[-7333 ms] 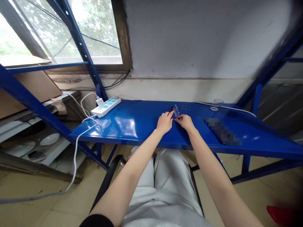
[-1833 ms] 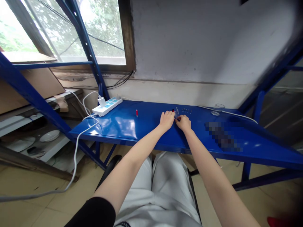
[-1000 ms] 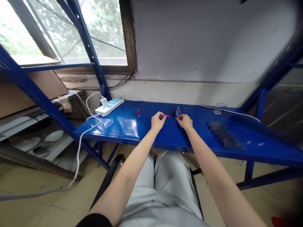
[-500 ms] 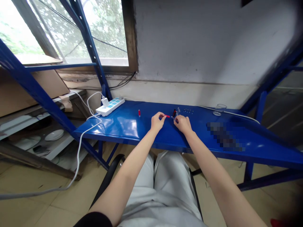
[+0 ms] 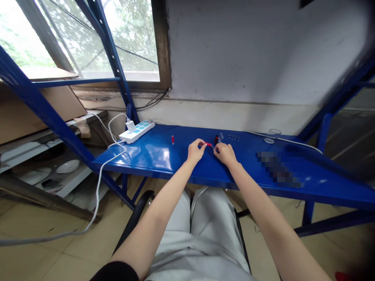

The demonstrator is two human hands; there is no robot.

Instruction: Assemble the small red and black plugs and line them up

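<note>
My left hand (image 5: 195, 151) is closed, pinching a small red tube (image 5: 209, 144) between thumb and fingertips just above the blue table (image 5: 152, 156). Opposite it, my right hand (image 5: 225, 154) is closed on a small clear piece (image 5: 215, 148), mostly covered by the fingers. The piece meets the tube's right end; whether it is fitted into it is too small to tell. Behind my right hand are some dark and red small items (image 5: 216, 139) and clear pieces (image 5: 221, 136). To the left, another red tube (image 5: 172, 139) with a pale lower end stands on the table.
Several tiny clear bits (image 5: 233, 137) lie in rows toward the back. A clear glass dish (image 5: 272, 136) and a blurred-out dark object (image 5: 278, 169) are at the right. On the left sits a white power strip (image 5: 137, 132) with a plug and cable.
My right hand has moved slightly left toward my left hand. The gap between the red tube and the clear piece has closed.
</note>
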